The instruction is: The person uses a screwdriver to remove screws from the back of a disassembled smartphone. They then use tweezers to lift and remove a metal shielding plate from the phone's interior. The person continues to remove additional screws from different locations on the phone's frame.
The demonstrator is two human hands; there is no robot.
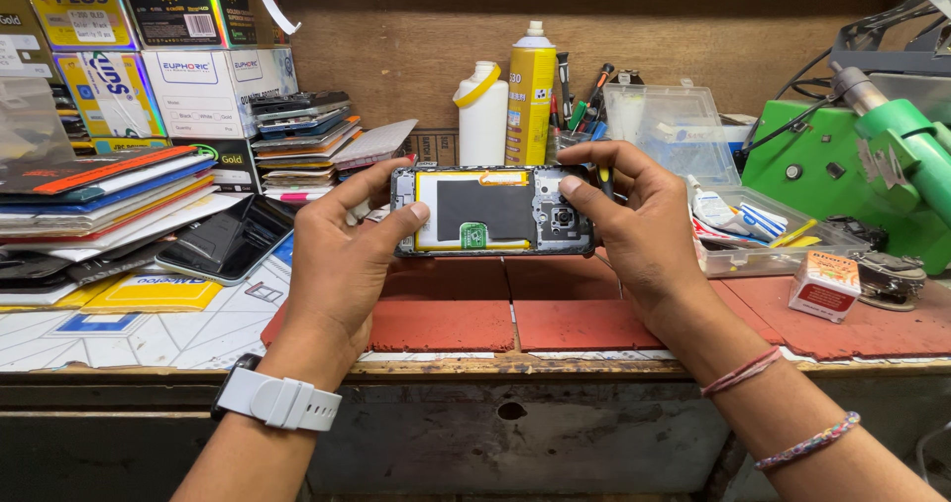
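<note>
1. Several flat packets [94,190] are stacked at the far left of the surface [149,329], with a dark phone [230,241] lying just beside them.
2. Left hand [342,259], a white watch [277,401] on its wrist, has its fingers [416,211] clamped on the left end of the opened phone [492,211].
3. That opened phone is held level above the red mats [515,319], back cover off, battery showing, between both hands.
4. Right hand [634,220] clamps its fingers on the phone's right end, thumb by the camera.
5. Behind stand a white bottle [482,115] and a yellow spray can [531,96].
6. Further right are a clear plastic tray [753,234], a small red-and-white box [825,286] and a green machine [862,165].
</note>
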